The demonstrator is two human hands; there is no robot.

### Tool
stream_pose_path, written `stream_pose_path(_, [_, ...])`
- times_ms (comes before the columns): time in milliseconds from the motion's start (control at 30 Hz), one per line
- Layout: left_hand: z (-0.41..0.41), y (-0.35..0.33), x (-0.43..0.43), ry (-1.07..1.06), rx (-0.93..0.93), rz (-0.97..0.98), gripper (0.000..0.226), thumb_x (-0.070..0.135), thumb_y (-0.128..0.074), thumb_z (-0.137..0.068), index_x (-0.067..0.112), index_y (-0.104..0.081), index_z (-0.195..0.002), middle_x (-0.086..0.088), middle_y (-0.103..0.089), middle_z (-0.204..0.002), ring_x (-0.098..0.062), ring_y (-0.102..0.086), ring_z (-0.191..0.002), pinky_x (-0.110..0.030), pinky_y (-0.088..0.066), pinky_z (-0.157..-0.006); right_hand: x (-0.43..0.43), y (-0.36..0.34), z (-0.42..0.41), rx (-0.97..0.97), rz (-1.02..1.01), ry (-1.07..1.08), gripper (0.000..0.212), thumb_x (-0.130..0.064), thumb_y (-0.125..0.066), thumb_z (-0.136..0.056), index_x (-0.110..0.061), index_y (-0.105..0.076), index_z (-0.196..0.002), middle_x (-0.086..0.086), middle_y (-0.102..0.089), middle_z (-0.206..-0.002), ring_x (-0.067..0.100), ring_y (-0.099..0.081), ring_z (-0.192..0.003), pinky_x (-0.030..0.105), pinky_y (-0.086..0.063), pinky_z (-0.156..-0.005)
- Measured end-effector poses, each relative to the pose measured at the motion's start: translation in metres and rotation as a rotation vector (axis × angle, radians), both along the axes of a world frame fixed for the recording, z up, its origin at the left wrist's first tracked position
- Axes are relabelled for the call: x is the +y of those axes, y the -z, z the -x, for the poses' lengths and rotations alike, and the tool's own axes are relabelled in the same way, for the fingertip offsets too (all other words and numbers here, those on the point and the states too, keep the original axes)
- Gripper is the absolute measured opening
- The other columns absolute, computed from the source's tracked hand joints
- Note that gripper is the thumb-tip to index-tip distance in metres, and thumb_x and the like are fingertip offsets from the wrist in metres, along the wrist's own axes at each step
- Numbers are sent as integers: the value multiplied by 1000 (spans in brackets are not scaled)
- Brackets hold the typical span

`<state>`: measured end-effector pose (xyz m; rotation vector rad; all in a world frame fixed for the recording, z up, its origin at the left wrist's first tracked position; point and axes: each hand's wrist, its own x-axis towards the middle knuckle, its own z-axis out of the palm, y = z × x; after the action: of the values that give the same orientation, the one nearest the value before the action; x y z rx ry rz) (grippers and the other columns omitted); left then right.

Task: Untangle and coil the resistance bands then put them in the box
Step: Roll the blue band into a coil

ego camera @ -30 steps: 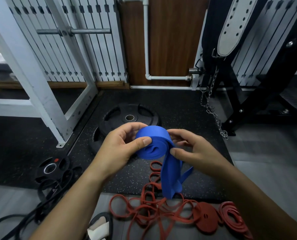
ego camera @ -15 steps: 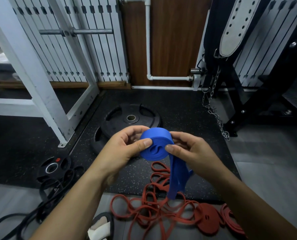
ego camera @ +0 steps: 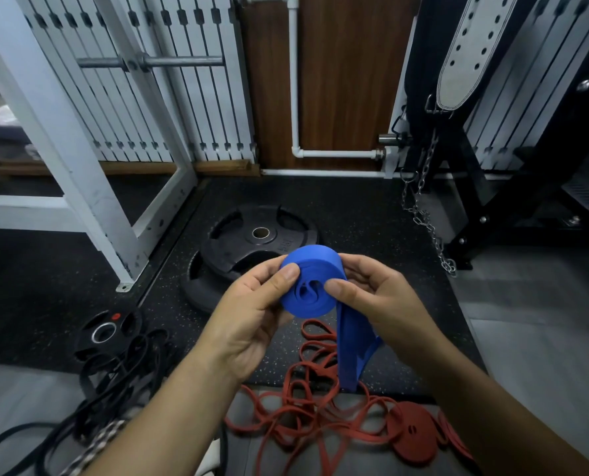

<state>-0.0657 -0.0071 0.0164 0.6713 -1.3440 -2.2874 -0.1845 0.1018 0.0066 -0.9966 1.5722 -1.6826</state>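
Head view: both hands hold the blue resistance band (ego camera: 312,283) in mid-air. The left hand (ego camera: 248,324) grips its rolled coil and the right hand (ego camera: 379,297) pinches the coil's edge, with the loose tail hanging beneath it. Below the hands, tangled red bands (ego camera: 306,407) lie on the floor, and black bands (ego camera: 114,383) are heaped below the left hand. Beyond the hands, a black weight plate (ego camera: 262,231) rests on speckled rubber matting (ego camera: 372,214). A white frame (ego camera: 80,173) stands far left and a chain (ego camera: 423,218) hangs far right.
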Motion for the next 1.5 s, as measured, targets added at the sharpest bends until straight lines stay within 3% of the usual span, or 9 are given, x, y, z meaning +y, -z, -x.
stream_pose_path(100, [0,3,-1,19,-41,54,40,23,-62,-68,13,-62,-107,-3,-71,-92,-12,-66,-80,-30,-54,-79,2,-1,5,55,-31,-31,31,-25,-65,-71,-28,-61,-102,-6,-71,-98,6,-67,-93,16,-51,-80])
stream_pose_path(233, [-8,1,-16,162,-272,606,51,25,-81,-64,29,-62,-111,1,-67,-109,-12,-63,-99,-30,-51,-89,5,-1,15,380,-209,26,28,-20,-72,-76,-25,-64,-103,-9,-62,-82,3,-57,-73,21,-46,-72])
stream_pose_path(367, [-5,1,-15,211,-296,823,42,6,-77,-71,30,-63,-102,1,-69,-97,-12,-66,-84,-22,-52,-76,5,2,9,534,-253,-13,35,-22,-74,-75,-27,-64,-109,-14,-63,-94,1,-60,-88,20,-49,-79])
stream_pose_path(500, [-4,-2,-10,108,-189,564,34,-4,-71,-70,19,-65,-94,2,-70,-79,-6,-64,-72,-17,-51,-64,5,-4,10,205,-145,-24,40,-8,-73,-74,-31,-57,-103,-10,-64,-93,0,-61,-84,14,-50,-76])
stream_pose_path(600, [-5,-4,-10,74,-118,375,34,5,-71,-60,13,-63,-92,5,-71,-74,-6,-66,-69,-19,-54,-63,7,-7,13,181,-162,-56,39,-12,-74,-70,-30,-58,-101,1,-64,-96,7,-61,-86,16,-50,-77])
stream_pose_path(833, [-4,-1,-6,45,-53,182,38,10,-68,-57,10,-60,-94,-1,-70,-80,-11,-67,-73,-25,-55,-69,4,-7,10,84,-57,-49,39,-17,-71,-67,-28,-58,-102,-10,-68,-95,-2,-65,-88,12,-49,-74])
stream_pose_path(1033, [-8,-7,-10,180,-160,445,54,16,-73,-57,22,-60,-109,5,-66,-95,-8,-64,-80,-23,-55,-68,6,0,13,310,-177,-40,34,-17,-76,-71,-36,-62,-96,-13,-68,-86,1,-64,-82,16,-50,-76])
stream_pose_path(1133, [-7,-6,-12,216,-198,522,44,19,-80,-57,25,-66,-98,0,-66,-90,-10,-63,-76,-18,-51,-61,4,6,11,435,-286,-23,41,-23,-80,-67,-26,-64,-105,-14,-64,-89,4,-60,-83,23,-49,-80])
stream_pose_path(1500, [-7,-3,-10,79,-159,364,32,20,-67,-62,16,-66,-94,1,-71,-79,-13,-64,-75,-29,-52,-65,4,2,14,90,-120,-105,38,-20,-73,-57,-25,-63,-93,-6,-69,-82,0,-65,-76,14,-50,-67])
